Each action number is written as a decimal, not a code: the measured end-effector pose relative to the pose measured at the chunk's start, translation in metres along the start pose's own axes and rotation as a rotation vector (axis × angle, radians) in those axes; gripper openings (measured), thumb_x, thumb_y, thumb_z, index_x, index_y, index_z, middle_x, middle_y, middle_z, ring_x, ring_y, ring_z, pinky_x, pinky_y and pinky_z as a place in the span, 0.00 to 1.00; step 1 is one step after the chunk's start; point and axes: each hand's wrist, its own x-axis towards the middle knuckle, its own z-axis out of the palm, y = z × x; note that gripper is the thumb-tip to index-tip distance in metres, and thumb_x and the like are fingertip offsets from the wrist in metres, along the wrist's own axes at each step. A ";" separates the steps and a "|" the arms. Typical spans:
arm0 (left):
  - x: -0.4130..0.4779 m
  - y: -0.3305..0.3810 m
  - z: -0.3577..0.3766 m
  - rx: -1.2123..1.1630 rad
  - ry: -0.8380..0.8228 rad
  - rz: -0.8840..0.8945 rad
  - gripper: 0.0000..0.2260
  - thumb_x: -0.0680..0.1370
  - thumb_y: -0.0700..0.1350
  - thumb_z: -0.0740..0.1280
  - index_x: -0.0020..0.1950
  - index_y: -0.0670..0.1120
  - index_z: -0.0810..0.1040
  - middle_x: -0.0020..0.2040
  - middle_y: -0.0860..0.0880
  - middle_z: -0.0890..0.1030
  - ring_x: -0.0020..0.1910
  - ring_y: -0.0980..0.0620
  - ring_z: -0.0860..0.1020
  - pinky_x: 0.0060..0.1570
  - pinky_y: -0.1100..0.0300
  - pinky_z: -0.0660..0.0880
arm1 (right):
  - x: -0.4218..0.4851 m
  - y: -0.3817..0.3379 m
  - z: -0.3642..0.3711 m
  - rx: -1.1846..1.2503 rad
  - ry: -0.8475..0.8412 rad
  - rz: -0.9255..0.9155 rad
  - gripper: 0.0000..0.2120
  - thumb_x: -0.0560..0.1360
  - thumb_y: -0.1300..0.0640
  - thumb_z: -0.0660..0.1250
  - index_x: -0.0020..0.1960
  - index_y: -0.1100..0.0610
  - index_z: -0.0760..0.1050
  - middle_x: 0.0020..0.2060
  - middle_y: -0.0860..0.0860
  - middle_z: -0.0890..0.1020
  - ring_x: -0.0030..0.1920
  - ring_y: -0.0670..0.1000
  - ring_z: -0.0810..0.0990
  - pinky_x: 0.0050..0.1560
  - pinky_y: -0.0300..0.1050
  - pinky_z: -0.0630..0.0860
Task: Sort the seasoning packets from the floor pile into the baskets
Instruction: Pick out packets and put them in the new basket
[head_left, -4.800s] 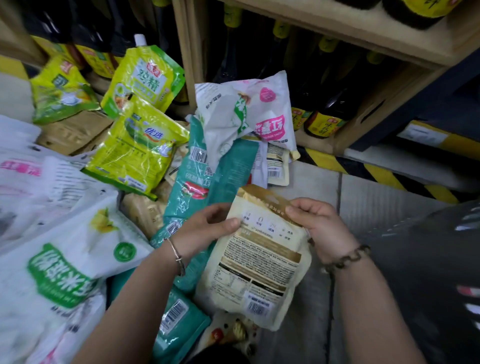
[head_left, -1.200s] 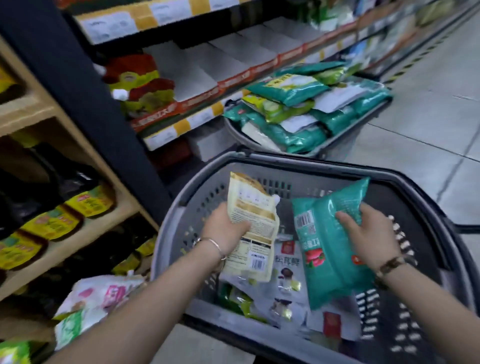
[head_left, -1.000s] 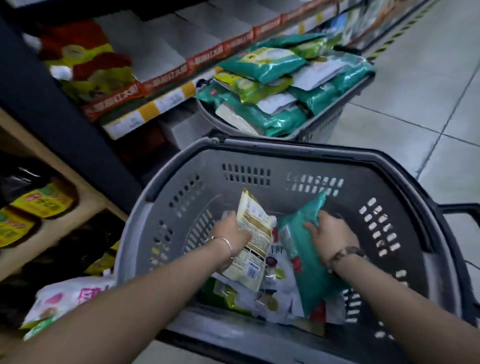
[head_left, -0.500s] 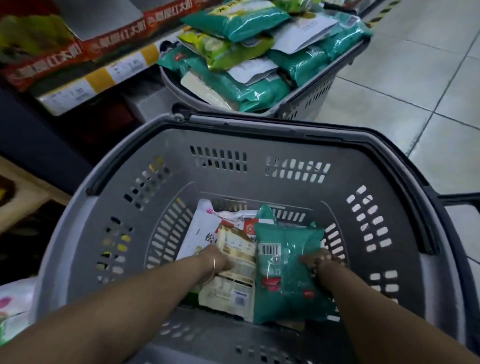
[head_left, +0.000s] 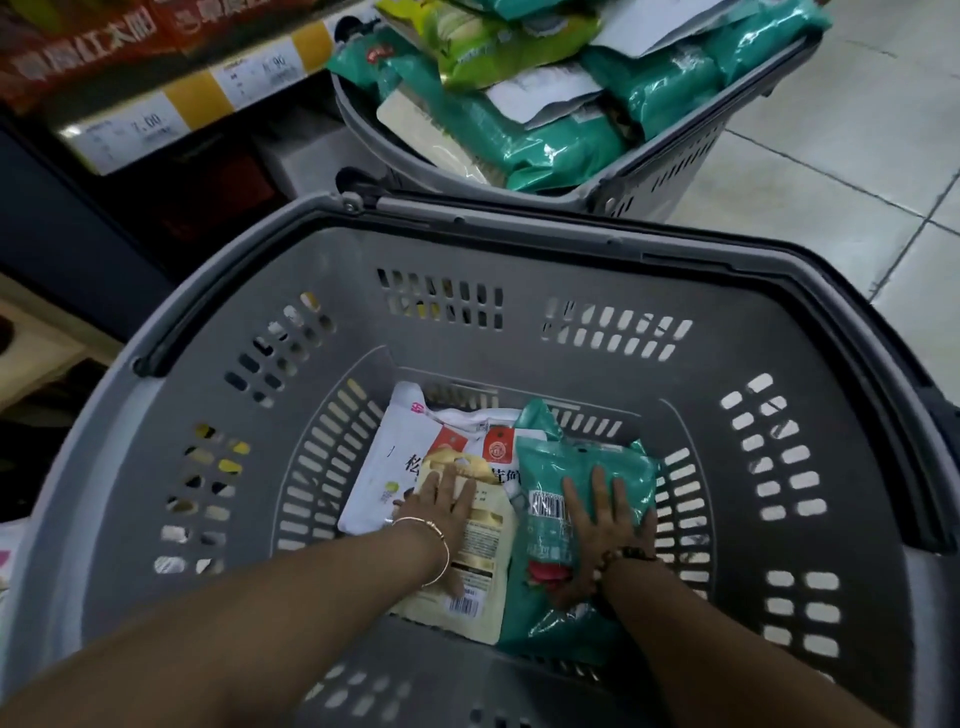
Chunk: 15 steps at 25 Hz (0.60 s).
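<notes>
Head view: straight fingers (head_left: 448, 480) of the left hand (head_left: 441, 506) press flat on the cream packet (head_left: 480, 566), and the right hand (head_left: 605, 525) lies just as flat on the teal packet (head_left: 626, 467), neither curled round anything. Both packets lie side by side on the bottom of the near basket (head_left: 467, 358). They look light, soft and slick (film pouches), best pinched at a sealed edge or corner.

The cream packet (head_left: 485, 545) and the teal packet (head_left: 592, 452), gripped upright over the grey basket (head_left: 467, 244) a second ago, have been laid flat inside it, side by side. The left hand (head_left: 441, 501) and right hand (head_left: 605, 517) are now flattened on top.
</notes>
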 end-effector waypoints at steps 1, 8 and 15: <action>0.003 0.001 0.002 0.032 0.005 -0.009 0.58 0.67 0.60 0.72 0.73 0.43 0.29 0.72 0.38 0.29 0.74 0.37 0.36 0.71 0.41 0.49 | 0.005 -0.002 0.003 -0.008 -0.009 0.018 0.71 0.53 0.32 0.75 0.67 0.47 0.19 0.64 0.55 0.21 0.70 0.63 0.28 0.67 0.71 0.37; 0.002 0.004 0.001 0.092 0.014 -0.005 0.57 0.69 0.62 0.70 0.73 0.41 0.29 0.72 0.36 0.30 0.74 0.35 0.38 0.72 0.42 0.52 | 0.013 -0.011 0.014 -0.009 0.021 0.098 0.73 0.53 0.31 0.75 0.61 0.51 0.14 0.67 0.57 0.23 0.71 0.63 0.29 0.66 0.72 0.39; -0.043 -0.028 -0.070 -0.182 0.182 0.104 0.37 0.72 0.57 0.69 0.75 0.48 0.58 0.75 0.43 0.56 0.70 0.42 0.65 0.67 0.49 0.66 | 0.013 -0.013 0.008 -0.028 0.029 0.124 0.70 0.55 0.31 0.74 0.69 0.48 0.21 0.71 0.55 0.27 0.73 0.61 0.31 0.68 0.71 0.45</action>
